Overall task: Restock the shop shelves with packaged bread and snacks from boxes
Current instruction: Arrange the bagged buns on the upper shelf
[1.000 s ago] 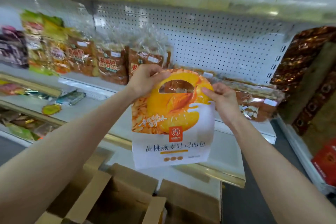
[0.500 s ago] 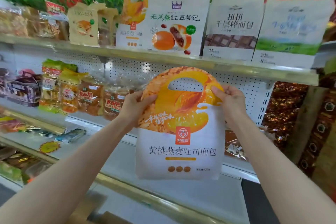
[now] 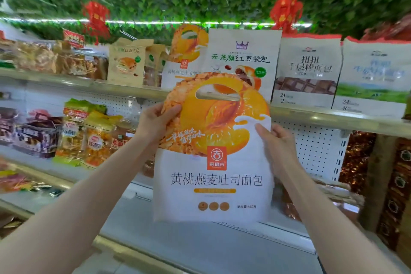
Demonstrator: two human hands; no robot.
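Observation:
I hold a white and orange bread bag [image 3: 213, 162] with a cut-out handle upright in front of the shelves. My left hand [image 3: 155, 122] grips its upper left edge. On the right edge, a little lower, is my right hand [image 3: 278, 142]. The bag's top reaches the front rail of the upper shelf [image 3: 333, 115]. An identical bag [image 3: 186, 55] stands on that upper shelf, just behind and to the left.
On the upper shelf stand a white red-bean bread bag [image 3: 242, 60], two more white bags [image 3: 309, 66] to the right and tan bags [image 3: 126, 62] to the left. The middle shelf [image 3: 200, 240] carries clear-wrapped bread packs [image 3: 95, 140] at left. Green leaves and red lanterns [image 3: 285, 12] hang overhead.
Both hands have lifted the bag from above the cardboard box up to the level of the upper shelf. My view has tilted upward, and the box has left the frame.

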